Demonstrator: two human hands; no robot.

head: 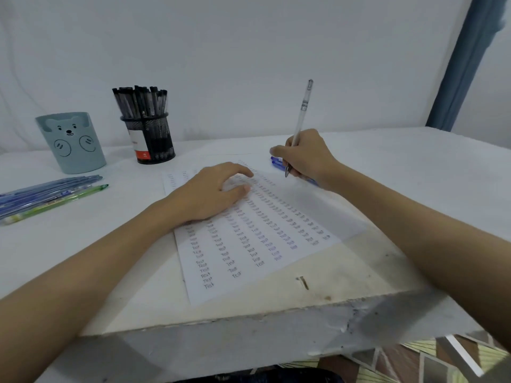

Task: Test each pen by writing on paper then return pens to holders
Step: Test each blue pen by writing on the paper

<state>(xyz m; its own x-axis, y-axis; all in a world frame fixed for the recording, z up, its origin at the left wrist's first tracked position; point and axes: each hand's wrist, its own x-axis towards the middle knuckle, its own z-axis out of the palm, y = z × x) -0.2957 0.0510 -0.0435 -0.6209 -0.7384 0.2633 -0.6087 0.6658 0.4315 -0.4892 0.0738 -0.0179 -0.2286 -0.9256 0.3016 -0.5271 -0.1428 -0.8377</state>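
The right hand [305, 156] hides most of a blue pen [277, 161]; loose pens [49, 194] run off the left edge; far writing on the paper [249, 244] is illegible.

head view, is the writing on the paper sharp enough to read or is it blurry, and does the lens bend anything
Head view: on the paper the nearest rows read "Test" but are soft, and the farther rows smear into unreadable marks; the wide lens bows the table edges and stretches the forearms near the corners; the light is flat and even, with only a faint shadow under the left hand.
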